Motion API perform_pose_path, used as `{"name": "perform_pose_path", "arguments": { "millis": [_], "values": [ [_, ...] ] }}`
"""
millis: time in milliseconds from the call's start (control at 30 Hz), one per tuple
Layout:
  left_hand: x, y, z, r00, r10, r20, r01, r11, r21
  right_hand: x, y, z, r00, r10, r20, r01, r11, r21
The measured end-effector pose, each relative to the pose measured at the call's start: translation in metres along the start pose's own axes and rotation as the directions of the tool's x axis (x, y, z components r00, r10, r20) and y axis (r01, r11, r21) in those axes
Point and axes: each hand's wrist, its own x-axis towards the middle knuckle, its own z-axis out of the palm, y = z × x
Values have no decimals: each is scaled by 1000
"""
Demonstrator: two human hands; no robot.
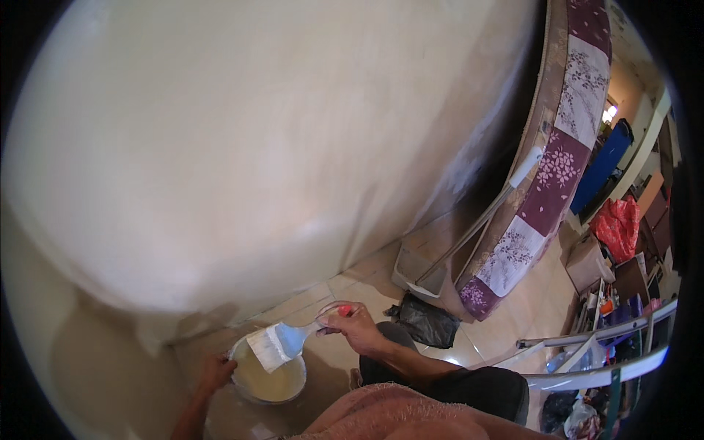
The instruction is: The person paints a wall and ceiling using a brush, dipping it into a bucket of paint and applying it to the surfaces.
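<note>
My right hand [355, 325] grips the red-tipped handle of a wide flat paintbrush [277, 345]. Its pale, paint-loaded bristles hang just over a white bucket [301, 384] holding cream-coloured paint. My left hand [215, 372] holds the bucket's left rim. The bucket sits on the tiled floor close to the base of a large cream wall [242, 139] that fills most of the view.
A mattress [546, 172] with purple and white floral patches leans upright at the right. A long-handled paint roller [484, 220] stands in a tray [419, 275] beside it. A black bag [427, 320] lies on the floor. Cluttered items and a metal frame [598, 352] fill the right side.
</note>
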Motion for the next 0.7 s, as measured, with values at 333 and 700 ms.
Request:
{"name": "perform_pose_path", "arguments": {
  "millis": [333, 700],
  "values": [
    [-37, 12, 20, 980, 102, -172, -114, 992, -62, -3, -19, -2, 926, 361, 111, -377, 887, 265],
    [-217, 230, -10, 910, 16, -415, -26, 999, -19, -118, -192, 54, 944, 329, -8, -255, 748, 613]
  ]
}}
